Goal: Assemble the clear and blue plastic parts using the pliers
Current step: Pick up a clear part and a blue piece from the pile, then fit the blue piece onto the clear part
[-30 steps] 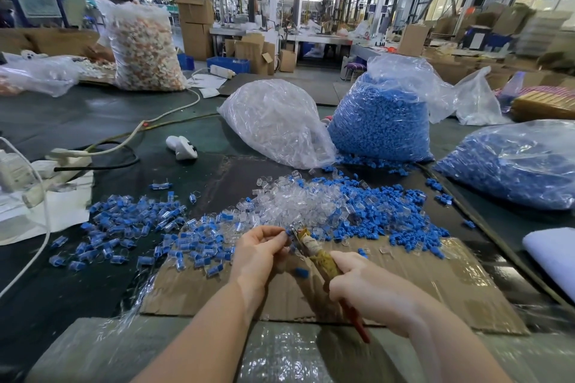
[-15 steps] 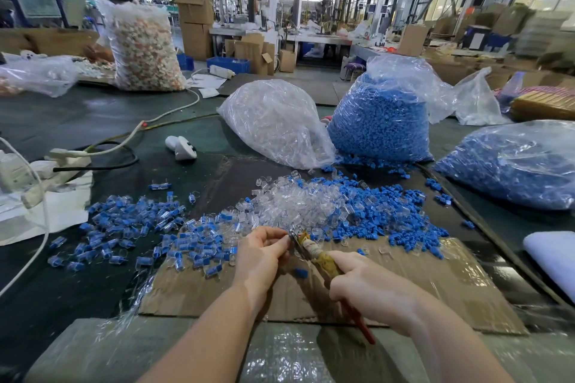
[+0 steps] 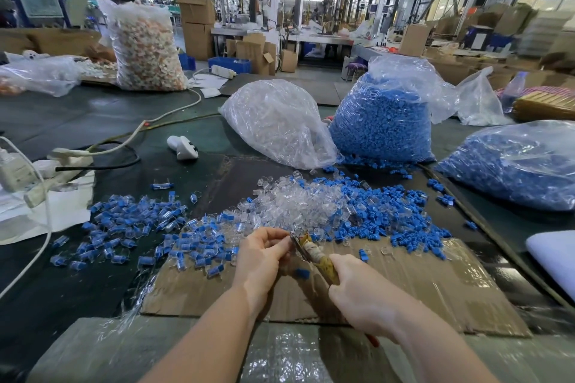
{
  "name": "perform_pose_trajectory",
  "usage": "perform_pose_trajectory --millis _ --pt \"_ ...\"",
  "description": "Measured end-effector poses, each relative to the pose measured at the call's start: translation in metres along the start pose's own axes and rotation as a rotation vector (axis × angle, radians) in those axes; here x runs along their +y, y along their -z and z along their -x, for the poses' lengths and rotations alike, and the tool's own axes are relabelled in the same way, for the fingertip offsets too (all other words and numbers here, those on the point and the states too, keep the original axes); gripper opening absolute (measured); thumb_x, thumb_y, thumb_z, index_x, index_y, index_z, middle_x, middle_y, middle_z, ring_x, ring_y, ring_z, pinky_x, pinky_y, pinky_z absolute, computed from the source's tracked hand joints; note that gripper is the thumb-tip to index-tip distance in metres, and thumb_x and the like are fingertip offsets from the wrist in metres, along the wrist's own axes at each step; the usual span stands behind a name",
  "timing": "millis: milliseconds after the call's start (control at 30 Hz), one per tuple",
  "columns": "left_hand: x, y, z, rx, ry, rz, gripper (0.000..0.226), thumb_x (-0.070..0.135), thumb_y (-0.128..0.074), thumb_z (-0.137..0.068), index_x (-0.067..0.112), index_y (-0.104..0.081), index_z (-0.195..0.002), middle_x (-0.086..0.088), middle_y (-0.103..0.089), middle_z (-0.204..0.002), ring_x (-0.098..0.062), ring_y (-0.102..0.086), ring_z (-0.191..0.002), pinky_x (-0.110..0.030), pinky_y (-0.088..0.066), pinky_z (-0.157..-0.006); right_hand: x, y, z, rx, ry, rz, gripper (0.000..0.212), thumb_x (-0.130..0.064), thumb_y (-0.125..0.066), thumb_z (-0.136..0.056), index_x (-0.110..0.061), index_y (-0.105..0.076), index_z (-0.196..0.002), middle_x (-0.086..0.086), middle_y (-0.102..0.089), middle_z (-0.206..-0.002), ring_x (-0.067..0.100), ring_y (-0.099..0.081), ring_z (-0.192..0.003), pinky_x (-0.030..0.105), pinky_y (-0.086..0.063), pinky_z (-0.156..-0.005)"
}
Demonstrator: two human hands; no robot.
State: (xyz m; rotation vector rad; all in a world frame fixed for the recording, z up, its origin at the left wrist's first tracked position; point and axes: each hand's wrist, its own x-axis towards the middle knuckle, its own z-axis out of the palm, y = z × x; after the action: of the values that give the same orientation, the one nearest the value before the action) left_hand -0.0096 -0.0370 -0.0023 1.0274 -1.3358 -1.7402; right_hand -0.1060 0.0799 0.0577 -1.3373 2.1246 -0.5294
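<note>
**Pliers Engaging Part at Left Fingertips**

Both hands are holding nearly the same station as one second ago; the left hand (image 3: 259, 253) is sitting only slightly higher against the pliers tip. Far left, assembled clear-and-blue pieces (image 3: 130, 227) are lying scattered across the dark table (image 3: 77, 121). The left-hand fingers are curling inward, pinching what is probably a small clear part; it is too small to confirm. Immediately right, the pliers (image 3: 314, 255) are angling up-left, nose touching those fingertips. The right hand (image 3: 362, 295) is gripping the pliers handles, fingers wrapped closed. Beyond the hands, loose clear parts (image 3: 298, 205) and loose blue parts (image 3: 385, 214) are lying heaped on the cardboard sheet (image 3: 435, 289).
</note>
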Motion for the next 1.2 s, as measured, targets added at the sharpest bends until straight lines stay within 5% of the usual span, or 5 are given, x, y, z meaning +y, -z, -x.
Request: perform_pose_trajectory --millis 133,267,567,867,1200 --pt "0.0 0.0 -0.001 0.004 0.004 0.036 0.011 0.0 -0.055 -0.088 0.007 -0.062 -0.093 -0.011 -0.067 -0.082 -0.009 -0.066 -0.06 -0.02 -0.051 -0.052 0.003 0.0 0.001 -0.013 0.041 -0.211 0.01 -0.012 -0.056 -0.086 -0.021 -0.058 -0.085 -0.006 -0.058 -0.072 -0.001 -0.05 -0.053 0.013 -0.036 -0.052" --pt "0.001 0.0 0.001 -0.005 -0.013 0.022 0.009 0.001 -0.058 -0.088 0.006 -0.062 -0.094 -0.011 -0.067 -0.081 -0.011 -0.064 -0.062 -0.021 -0.05 -0.053 0.012 0.004 0.006 -0.076 -0.04 -0.686 0.038 0.008 -0.06 -0.075 -0.02 -0.066 -0.1 0.012 -0.071 -0.088 0.023 -0.068 -0.076 0.032 -0.056 -0.071" --pt "0.003 -0.002 0.005 0.111 -0.256 -0.281 0.014 0.005 -0.059 -0.088 0.015 -0.067 -0.094 0.003 -0.065 -0.079 -0.004 -0.057 -0.066 -0.007 -0.045 -0.054 0.061 0.011 -0.014 0.52 -0.171 0.098 0.059 -0.026 -0.064 -0.085 -0.023 -0.039 -0.138 -0.002 -0.043 -0.1 0.018 -0.043 -0.103 0.034 -0.039 -0.091" --pt "0.025 0.062 -0.012 0.565 -0.418 -0.988 0.02 0.02 -0.055 -0.092 0.02 -0.061 -0.111 -0.002 -0.063 -0.097 -0.015 -0.051 -0.083 -0.026 -0.039 -0.062 0.093 0.009 -0.023 0.573 -0.255 0.456 0.072 -0.056 -0.053 -0.086 -0.025 -0.026 -0.145 0.002 -0.047 -0.128 0.017 -0.044 -0.116 0.028 -0.038 -0.099" --pt "0.018 0.061 -0.016 0.52 -0.487 -1.109 0.026 0.02 -0.06 -0.089 0.018 -0.064 -0.114 0.0 -0.056 -0.105 -0.014 -0.036 -0.096 -0.028 -0.032 -0.087 0.076 0.007 -0.019 0.565 -0.274 0.628 0.065 -0.058 -0.044 -0.089 -0.031 -0.023 -0.145 0.001 -0.034 -0.144 0.02 -0.03 -0.134 0.04 -0.02 -0.112"
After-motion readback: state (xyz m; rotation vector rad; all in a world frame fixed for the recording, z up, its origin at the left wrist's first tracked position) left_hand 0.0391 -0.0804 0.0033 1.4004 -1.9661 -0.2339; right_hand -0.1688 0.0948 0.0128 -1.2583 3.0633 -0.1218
